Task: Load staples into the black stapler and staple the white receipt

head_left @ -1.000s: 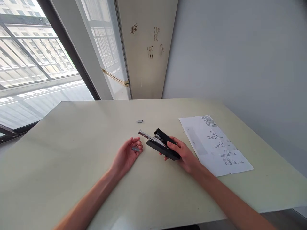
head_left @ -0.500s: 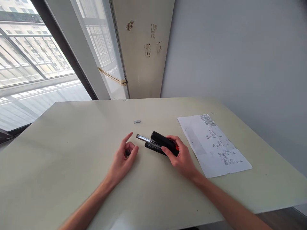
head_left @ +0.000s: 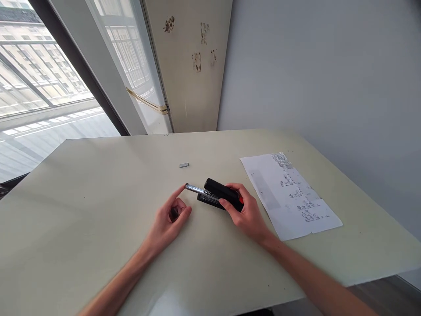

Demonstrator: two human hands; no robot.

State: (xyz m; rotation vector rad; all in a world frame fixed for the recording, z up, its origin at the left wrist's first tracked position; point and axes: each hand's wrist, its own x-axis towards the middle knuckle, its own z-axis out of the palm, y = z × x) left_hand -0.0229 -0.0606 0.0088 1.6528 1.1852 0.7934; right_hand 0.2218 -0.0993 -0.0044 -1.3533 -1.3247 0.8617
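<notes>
Head view, paper (head_left: 283, 197), strip (head_left: 184, 165), right hand (head_left: 250, 216) gripping stapler (head_left: 221, 190), left hand (head_left: 166, 224) clasping dark piece (head_left: 173, 213)

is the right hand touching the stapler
Touching: the head view shows the right hand gripping the stapler, its thumb pressed against the near side.

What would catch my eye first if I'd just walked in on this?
Probably the black stapler in the right hand near the middle, its shiny metal rail poking out toward the left index finger. Next, the printed sheet lying on the table to the stapler's right. Behind the table, brown patches stand out on a pale upright panel.
</notes>
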